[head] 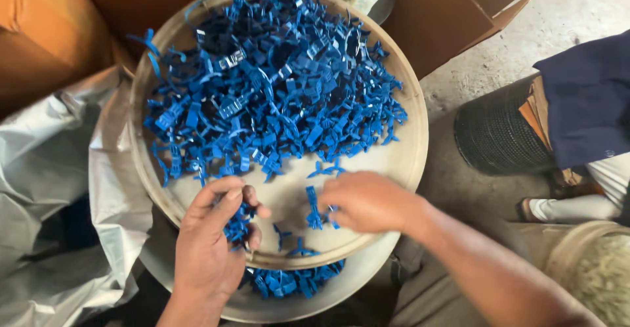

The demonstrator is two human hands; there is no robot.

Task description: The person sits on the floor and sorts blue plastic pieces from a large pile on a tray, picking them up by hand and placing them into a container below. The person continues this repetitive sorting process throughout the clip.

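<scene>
Blue plastic clips (275,97) lie heaped across the far half of a round tan tray (410,150), well beyond both hands, with a few strays scattered on the bare tray between the heap and my fingers. I see my left hand (213,241) at the tray's near edge, fingers curled around a small bunch of the clips, thumb and forefinger arched over them so the blue shows through the gap. My right hand (371,201) sits just beside it, to its right, knuckles up and fingers bent down onto the tray; it touches a couple of loose clips (314,207) at its fingertips, but I cannot tell whether it actually pinches one.

Below the left hand, under the tray's near rim, a second pile of clips (292,280) rests in a shallow grey pan (367,268). Left of the left hand is crumpled silver plastic sheeting (52,189). Beyond the heap stand brown cardboard boxes (459,12). Right of the right hand, a black ribbed drum (495,136) stands on the concrete floor (577,12), and another person's leg (571,205) shows beside it.
</scene>
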